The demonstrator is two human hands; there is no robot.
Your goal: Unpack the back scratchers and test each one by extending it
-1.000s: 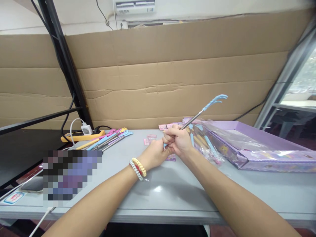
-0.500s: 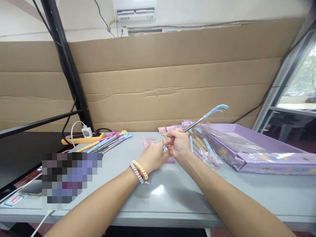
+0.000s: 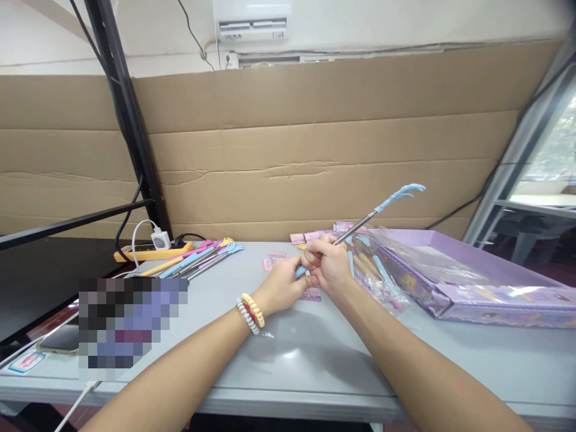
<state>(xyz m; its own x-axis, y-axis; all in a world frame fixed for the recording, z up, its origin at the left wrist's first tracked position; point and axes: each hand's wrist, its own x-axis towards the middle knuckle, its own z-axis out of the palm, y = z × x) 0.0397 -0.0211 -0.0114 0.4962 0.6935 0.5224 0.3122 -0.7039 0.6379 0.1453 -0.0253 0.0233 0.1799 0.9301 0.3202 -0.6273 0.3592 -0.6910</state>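
My right hand (image 3: 330,262) is closed around the handle of a blue back scratcher (image 3: 386,206), whose metal rod slants up to the right and ends in a curved blue claw. My left hand (image 3: 282,284), with coiled bands on its wrist, pinches the blue handle end just below the right fist. Both hands hover over the grey table (image 3: 297,360) near its middle. Small pink stickers (image 3: 310,294) lie on the table right under the hands.
A bundle of pink, blue and yellow back scratchers (image 3: 198,258) lies at the back left beside an orange power strip (image 3: 150,250). A purple tray box (image 3: 454,270) and a plastic bag of scratchers (image 3: 378,270) sit to the right. Cardboard lines the wall behind.
The hands and scratcher have stayed almost in place; the claw end has tipped slightly lower and the fingers have shifted a little on the handle.
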